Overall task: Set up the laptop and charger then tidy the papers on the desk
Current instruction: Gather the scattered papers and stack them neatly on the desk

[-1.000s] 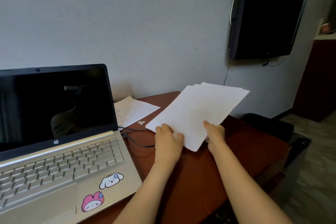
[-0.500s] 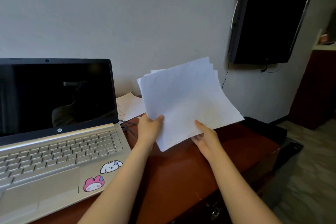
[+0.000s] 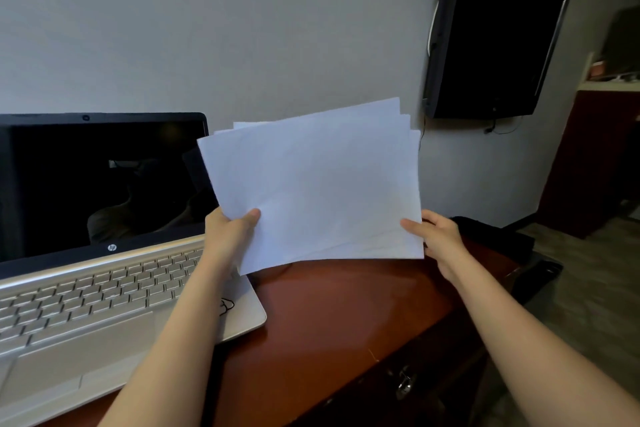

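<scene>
A loose stack of white papers point(image 3: 318, 184) is held up off the reddish-brown desk point(image 3: 346, 315), nearly upright and facing me. My left hand point(image 3: 228, 236) pinches its lower left edge, thumb on the front. My right hand point(image 3: 436, 236) grips its lower right corner, thumb on the front. The sheets are fanned a little at the top. A silver laptop point(image 3: 90, 305) stands open at the left with a dark screen point(image 3: 104, 180). The stack hides the desk area behind it, so the charger cable and any other papers are out of sight.
A black TV point(image 3: 495, 35) hangs on the grey wall at the upper right. A black bag or case point(image 3: 491, 239) lies beyond the desk's right end. The desk front has a drawer with a metal latch point(image 3: 403, 383). Floor shows at the right.
Both hands lifted the paper stack from the desk and turned it upright toward me. The hands have spread apart to the stack's two lower corners.
</scene>
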A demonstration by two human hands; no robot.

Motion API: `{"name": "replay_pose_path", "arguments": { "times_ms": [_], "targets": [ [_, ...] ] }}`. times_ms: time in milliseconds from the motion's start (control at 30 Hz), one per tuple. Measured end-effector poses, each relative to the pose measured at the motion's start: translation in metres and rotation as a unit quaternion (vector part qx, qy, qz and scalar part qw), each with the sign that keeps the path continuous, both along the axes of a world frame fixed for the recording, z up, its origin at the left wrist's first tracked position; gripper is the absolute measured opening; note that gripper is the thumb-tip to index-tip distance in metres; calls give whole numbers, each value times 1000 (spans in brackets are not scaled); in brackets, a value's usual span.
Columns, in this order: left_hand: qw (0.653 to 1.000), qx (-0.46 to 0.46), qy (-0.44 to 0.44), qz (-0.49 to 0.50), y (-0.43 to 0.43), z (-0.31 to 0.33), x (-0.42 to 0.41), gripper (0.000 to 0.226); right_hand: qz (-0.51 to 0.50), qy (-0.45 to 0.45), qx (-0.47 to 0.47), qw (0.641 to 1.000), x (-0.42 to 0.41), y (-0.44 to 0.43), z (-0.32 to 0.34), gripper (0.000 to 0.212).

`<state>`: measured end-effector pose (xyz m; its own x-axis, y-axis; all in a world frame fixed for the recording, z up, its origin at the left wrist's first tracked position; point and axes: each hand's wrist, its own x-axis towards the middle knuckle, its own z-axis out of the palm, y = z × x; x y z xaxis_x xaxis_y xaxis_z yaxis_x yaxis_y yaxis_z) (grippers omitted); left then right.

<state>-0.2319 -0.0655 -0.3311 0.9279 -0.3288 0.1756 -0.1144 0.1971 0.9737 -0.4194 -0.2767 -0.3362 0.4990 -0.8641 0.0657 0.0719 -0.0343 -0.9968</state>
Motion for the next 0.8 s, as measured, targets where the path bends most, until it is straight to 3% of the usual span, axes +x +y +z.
{"name": "replay_pose_path", "arguments": {
  "times_ms": [167,400,800],
  "targets": [
    [995,49,-47,-77,0,5,-8,24,-47,-41,-17,998,-1,4,12,27],
    [992,9,-49,-120,2,11,-16,33,-31,-83,-68,994,-19,1,34,24],
    [990,-19,-53,-131,-9,33,-33,39,3,-142,-41,989,-30,-3,40,20]
  ]
}}
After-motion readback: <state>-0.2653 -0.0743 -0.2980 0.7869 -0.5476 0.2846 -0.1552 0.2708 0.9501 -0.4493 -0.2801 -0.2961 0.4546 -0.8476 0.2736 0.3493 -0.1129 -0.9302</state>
